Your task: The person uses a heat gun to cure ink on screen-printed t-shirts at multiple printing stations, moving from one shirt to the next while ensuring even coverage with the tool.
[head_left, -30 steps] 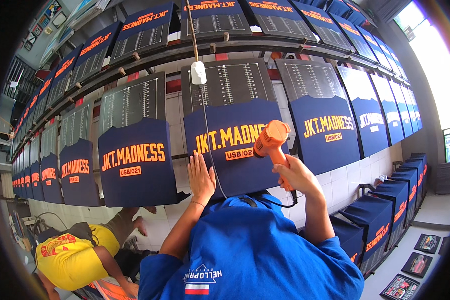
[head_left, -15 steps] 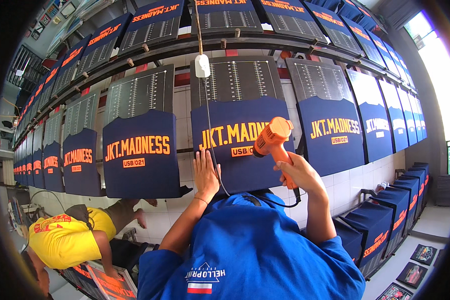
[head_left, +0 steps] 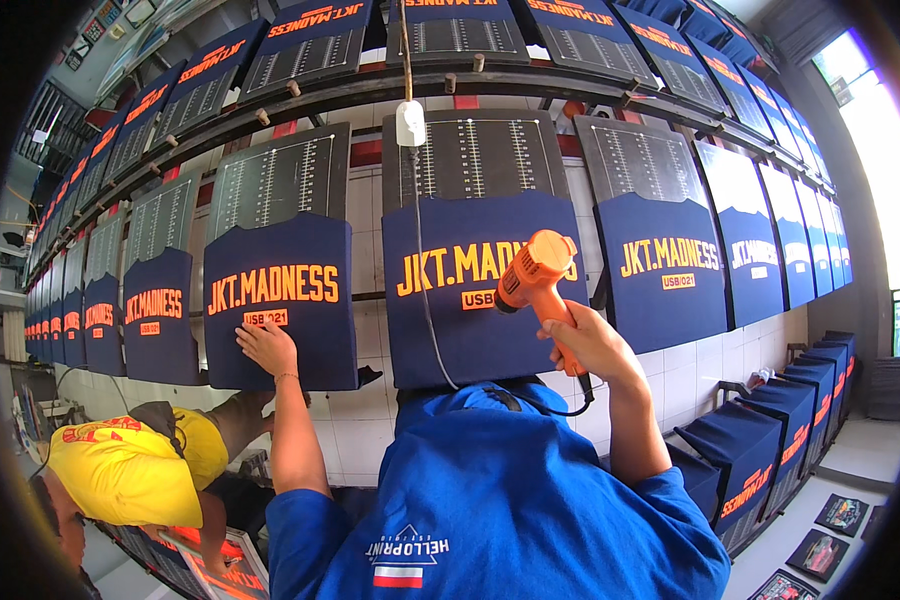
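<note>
Now my left hand (head_left: 266,347) has slid off the middle shirt (head_left: 480,290) to lie flat and open on the next shirt (head_left: 280,300) leftward, while my right hand (head_left: 592,345) stays clamped on the orange heat gun (head_left: 536,272) aimed at the middle one, so drying moves along the rack

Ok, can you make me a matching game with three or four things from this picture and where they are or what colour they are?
Things:
1. heat gun
2. left hand
3. white plug box
4. person in the yellow shirt

Descriptions:
A. hangs on a cord above the middle navy shirt
B. orange, gripped in the right hand
C. low down at the left
D. flat on a navy shirt with orange print

Pairs: 1-B, 2-D, 3-A, 4-C
</note>
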Motion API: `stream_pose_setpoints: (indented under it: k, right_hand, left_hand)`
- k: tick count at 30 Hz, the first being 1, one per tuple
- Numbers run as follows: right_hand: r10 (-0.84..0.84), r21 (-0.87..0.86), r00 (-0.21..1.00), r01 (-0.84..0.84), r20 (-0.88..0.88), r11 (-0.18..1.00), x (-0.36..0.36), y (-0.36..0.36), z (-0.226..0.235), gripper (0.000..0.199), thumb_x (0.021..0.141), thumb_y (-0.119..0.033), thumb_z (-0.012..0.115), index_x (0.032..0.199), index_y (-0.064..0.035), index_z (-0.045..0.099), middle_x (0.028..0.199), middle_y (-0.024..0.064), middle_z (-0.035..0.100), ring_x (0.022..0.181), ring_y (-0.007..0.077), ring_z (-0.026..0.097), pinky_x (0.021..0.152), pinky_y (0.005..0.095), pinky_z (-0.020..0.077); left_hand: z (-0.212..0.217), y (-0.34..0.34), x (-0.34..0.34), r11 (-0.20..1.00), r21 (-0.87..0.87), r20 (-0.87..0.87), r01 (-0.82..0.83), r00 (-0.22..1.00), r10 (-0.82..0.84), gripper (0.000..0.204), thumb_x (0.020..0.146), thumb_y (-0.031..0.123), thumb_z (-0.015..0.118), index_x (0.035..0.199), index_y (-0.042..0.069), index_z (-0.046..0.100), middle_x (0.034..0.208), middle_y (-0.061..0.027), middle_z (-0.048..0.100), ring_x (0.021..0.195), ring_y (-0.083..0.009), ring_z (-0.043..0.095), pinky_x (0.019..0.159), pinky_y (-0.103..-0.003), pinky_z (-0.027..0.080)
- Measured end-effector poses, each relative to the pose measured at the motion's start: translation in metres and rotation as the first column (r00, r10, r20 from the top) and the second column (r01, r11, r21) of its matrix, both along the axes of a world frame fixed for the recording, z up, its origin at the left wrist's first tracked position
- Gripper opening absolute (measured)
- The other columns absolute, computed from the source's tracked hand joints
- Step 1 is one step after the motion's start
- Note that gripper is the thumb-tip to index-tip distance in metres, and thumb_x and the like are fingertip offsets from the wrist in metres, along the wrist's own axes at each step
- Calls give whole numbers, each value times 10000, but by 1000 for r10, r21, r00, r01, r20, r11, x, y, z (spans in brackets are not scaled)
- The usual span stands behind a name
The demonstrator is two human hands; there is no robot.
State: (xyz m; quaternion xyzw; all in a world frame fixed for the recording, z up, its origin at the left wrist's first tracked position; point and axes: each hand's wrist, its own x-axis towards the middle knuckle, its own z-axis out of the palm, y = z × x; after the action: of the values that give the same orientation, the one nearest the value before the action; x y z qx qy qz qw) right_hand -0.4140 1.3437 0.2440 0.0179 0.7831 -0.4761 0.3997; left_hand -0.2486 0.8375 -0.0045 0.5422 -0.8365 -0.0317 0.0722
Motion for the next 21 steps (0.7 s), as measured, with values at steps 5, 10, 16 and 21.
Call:
stream_pose_setpoints:
  k: [5, 10, 16, 21]
  right_hand:
    - [23, 52, 1000, -23, -1, 998, -1, -7, 3, 293, 986, -196, 566, 1156, 43, 569, 964, 97, 670, 689, 115, 633, 577, 270, 554]
    - [-26, 11, 999, 27, -18, 1000, 2, -13, -1, 300, 970, -201, 579, 1149, 39, 567, 970, 95, 665, 685, 118, 628, 573, 271, 548]
    - [-38, 7, 999, 38, -39, 999, 2, -20, -2, 286, 965, -196, 582, 1139, 31, 568, 921, 88, 660, 669, 121, 625, 570, 282, 545]
    - [14, 23, 1000, -13, -11, 1000, -1, -19, -2, 270, 957, -184, 603, 1117, 33, 578, 896, 79, 659, 658, 120, 624, 564, 282, 545]
  left_hand:
    - [-9, 30, -5, 985, -48, -17, 166, 986, -167, 673, 1078, 393, 332, 1534, -99, 277, 1616, -278, 257, 1509, -441, 225, 1238, -528, 178]
    - [-11, 25, 5, 964, -64, -6, 259, 966, -260, 677, 1079, 396, 319, 1536, -101, 270, 1615, -276, 266, 1508, -434, 233, 1239, -522, 183]
    - [-6, 19, -5, 979, -35, 66, 203, 977, -200, 661, 1076, 381, 331, 1543, -83, 275, 1621, -265, 266, 1517, -417, 224, 1246, -503, 175]
    - [-11, 28, -6, 915, -56, -43, 400, 914, -402, 640, 1075, 360, 348, 1543, -72, 287, 1627, -255, 260, 1520, -413, 221, 1242, -517, 174]
